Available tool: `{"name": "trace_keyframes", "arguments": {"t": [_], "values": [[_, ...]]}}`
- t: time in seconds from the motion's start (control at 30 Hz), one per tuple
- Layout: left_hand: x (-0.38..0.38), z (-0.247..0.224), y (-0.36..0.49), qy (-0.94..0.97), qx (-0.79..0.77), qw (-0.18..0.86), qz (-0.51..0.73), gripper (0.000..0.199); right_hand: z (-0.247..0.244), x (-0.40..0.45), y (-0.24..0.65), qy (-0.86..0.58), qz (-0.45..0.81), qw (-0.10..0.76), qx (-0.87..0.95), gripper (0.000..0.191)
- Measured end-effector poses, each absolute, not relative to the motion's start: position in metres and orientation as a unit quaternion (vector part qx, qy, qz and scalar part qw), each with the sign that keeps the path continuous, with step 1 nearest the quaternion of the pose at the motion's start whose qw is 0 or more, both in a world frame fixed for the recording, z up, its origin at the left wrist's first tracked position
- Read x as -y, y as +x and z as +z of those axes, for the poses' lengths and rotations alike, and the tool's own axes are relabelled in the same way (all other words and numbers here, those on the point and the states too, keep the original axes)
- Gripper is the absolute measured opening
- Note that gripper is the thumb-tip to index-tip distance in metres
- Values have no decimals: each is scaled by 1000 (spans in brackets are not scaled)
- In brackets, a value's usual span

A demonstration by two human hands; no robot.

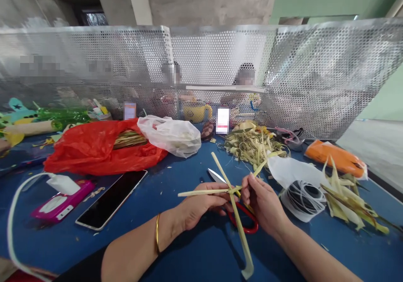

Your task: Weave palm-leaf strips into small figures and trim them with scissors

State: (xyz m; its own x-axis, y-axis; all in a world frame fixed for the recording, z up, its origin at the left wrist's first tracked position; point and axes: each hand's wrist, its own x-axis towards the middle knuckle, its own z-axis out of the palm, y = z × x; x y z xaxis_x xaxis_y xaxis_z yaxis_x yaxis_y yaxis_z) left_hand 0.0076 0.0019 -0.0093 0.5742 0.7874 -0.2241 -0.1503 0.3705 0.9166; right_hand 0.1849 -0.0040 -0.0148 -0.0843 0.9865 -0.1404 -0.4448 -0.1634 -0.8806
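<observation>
Pale green leaf strips (239, 221) cross in a knot between my hands. My left hand (209, 200), with a gold bangle on its wrist, is closed round the strips just left of the crossing, and one strip end sticks out to the left over the fingers. My right hand (260, 198) pinches another strip that rises to the upper right. A long strip hangs down toward me with a curled end. Under the hands lie scissors with red handles (252, 231), their blade pointing to the upper left; part of them is hidden.
On the blue table (176, 248), a phone (111, 200), purple power strip (63, 202) and red bag (91, 147) lie left. Leaf scraps (248, 143), a wire spool (304, 202) and an orange packet (335, 158) are right. A perforated metal screen (217, 51) stands behind; people sit beyond.
</observation>
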Motion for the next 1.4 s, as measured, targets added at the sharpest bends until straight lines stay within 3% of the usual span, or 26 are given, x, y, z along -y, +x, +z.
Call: {"name": "trace_keyframes", "arguments": {"t": [0.43,0.73,0.87,1.0,1.1,1.23,1.3,1.4], "values": [[-6,-7,6,434,-331,790,280,30,-17,5,185,-409,654,529,352,38],[1,-13,13,473,-432,679,359,33,-4,9,173,-445,565,490,493,33],[-1,-11,12,466,-446,670,366,35,6,-4,165,-475,515,454,550,33],[-4,-11,12,450,-464,660,382,42,5,-17,162,-487,471,471,565,37],[-9,-13,8,397,-553,553,479,41,2,-20,167,-484,475,473,562,41],[-12,-4,-2,448,-604,305,585,26,4,-20,173,-484,485,467,560,43],[-10,6,-6,592,-546,240,542,16,6,-19,174,-474,484,462,572,42],[-6,18,-5,745,-462,258,405,11,8,-17,172,-456,467,449,610,35]]}}
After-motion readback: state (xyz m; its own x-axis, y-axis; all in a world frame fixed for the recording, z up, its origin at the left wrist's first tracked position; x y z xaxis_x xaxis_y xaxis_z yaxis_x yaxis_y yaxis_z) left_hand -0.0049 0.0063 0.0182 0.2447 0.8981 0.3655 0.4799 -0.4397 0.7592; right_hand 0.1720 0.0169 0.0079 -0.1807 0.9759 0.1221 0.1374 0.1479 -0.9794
